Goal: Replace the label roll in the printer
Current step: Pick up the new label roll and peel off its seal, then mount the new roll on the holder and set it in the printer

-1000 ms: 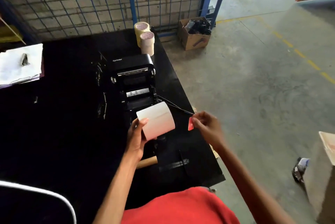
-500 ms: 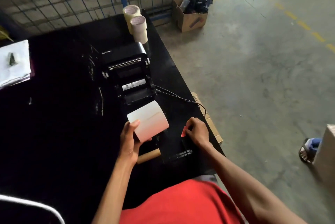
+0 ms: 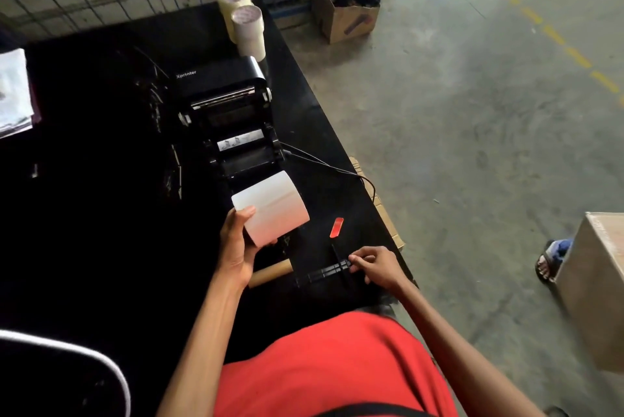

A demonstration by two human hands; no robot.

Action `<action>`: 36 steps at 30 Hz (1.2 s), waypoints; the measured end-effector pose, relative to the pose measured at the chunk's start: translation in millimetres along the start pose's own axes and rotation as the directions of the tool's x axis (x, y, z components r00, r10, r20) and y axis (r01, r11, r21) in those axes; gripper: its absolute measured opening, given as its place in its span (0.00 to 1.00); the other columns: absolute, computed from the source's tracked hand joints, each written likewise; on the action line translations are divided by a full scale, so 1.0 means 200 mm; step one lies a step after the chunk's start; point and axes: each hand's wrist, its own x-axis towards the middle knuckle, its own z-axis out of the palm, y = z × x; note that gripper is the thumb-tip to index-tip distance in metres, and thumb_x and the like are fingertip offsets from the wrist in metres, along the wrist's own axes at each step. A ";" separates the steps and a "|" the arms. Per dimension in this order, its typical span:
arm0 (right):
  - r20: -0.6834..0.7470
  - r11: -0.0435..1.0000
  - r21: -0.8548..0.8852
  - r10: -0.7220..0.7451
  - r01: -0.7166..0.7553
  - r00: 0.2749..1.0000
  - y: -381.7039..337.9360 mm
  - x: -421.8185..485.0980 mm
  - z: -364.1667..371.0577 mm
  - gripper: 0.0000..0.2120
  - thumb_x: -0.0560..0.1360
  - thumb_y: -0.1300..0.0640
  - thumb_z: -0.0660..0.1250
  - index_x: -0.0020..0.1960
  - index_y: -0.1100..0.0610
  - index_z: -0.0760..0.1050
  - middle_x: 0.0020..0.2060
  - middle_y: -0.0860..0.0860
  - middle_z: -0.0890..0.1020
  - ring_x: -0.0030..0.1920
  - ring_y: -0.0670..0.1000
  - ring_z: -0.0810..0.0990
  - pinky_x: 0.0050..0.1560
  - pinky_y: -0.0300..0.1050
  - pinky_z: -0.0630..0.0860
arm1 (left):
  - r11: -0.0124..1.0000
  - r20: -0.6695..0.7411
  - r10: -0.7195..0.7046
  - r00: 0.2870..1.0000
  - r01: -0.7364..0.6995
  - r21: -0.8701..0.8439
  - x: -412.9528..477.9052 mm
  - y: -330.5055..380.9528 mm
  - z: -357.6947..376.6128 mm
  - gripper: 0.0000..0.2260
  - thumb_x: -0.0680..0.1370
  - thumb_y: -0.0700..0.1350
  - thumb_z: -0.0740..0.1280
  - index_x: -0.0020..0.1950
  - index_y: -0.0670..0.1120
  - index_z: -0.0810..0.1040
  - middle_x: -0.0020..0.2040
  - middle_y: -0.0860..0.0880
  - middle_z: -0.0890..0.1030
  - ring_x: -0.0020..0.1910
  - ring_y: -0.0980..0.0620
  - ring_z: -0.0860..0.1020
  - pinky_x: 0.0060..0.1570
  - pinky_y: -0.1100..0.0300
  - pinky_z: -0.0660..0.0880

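Near the desk's (image 3: 304, 85) right edge, the left hand (image 3: 236, 247) gripped the label roll (image 3: 273, 207); the right hand's (image 3: 378, 268) fingers pinched the black spindle (image 3: 326, 273), likely for threading next.

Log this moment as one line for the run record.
left hand: holds label roll | right hand: fingers on black spindle | printer: open, empty | red tab: on table

White label roll (image 3: 272, 207), held above bench, just in front of printer, axis sideways. Black printer (image 3: 233, 119), lid open, bay empty. Black spindle (image 3: 329, 272) and brown cardboard core (image 3: 271, 275) lying flat at near edge.
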 end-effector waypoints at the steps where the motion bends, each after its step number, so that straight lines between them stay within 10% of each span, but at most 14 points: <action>1: 0.016 1.000 0.009 -0.017 0.017 1.000 0.01 -0.03 0.02 0.04 0.76 0.53 0.72 0.47 0.52 0.85 0.35 0.49 0.88 0.24 0.46 0.77 0.29 0.36 0.74 | 1.000 0.002 0.002 1.000 -0.002 -0.003 -0.01 0.00 0.00 0.32 0.64 0.56 0.71 0.65 0.45 0.75 0.56 0.42 0.81 0.50 0.43 0.81 0.34 0.54 0.76; 13: 0.050 0.973 0.231 -0.040 0.027 0.998 0.04 -0.04 0.04 0.06 0.73 0.60 0.76 0.49 0.56 0.84 0.41 0.55 0.87 0.35 0.48 0.80 0.39 0.39 0.77 | 1.000 -0.011 -0.010 1.000 0.011 0.017 -0.07 -0.03 -0.02 0.32 0.63 0.56 0.71 0.65 0.44 0.75 0.56 0.41 0.81 0.49 0.44 0.82 0.32 0.55 0.78; 24: -0.316 0.800 0.527 -0.128 0.286 0.940 -0.27 -0.16 -0.32 0.05 0.76 0.64 0.72 0.51 0.58 0.84 0.37 0.50 0.86 0.33 0.39 0.80 0.35 0.30 0.74 | 0.999 0.037 -0.039 0.999 0.039 -0.001 -0.11 -0.02 0.01 0.25 0.62 0.56 0.69 0.57 0.48 0.78 0.46 0.46 0.84 0.42 0.47 0.83 0.32 0.55 0.75; 36: -0.335 0.763 0.534 -0.205 0.364 0.920 -0.47 -0.16 -0.30 0.06 0.76 0.63 0.72 0.48 0.53 0.84 0.39 0.50 0.87 0.38 0.44 0.81 0.40 0.34 0.77 | 0.999 0.088 0.004 0.996 -0.007 0.035 -0.15 0.00 0.00 0.27 0.62 0.56 0.69 0.58 0.46 0.78 0.47 0.45 0.85 0.42 0.46 0.83 0.33 0.54 0.74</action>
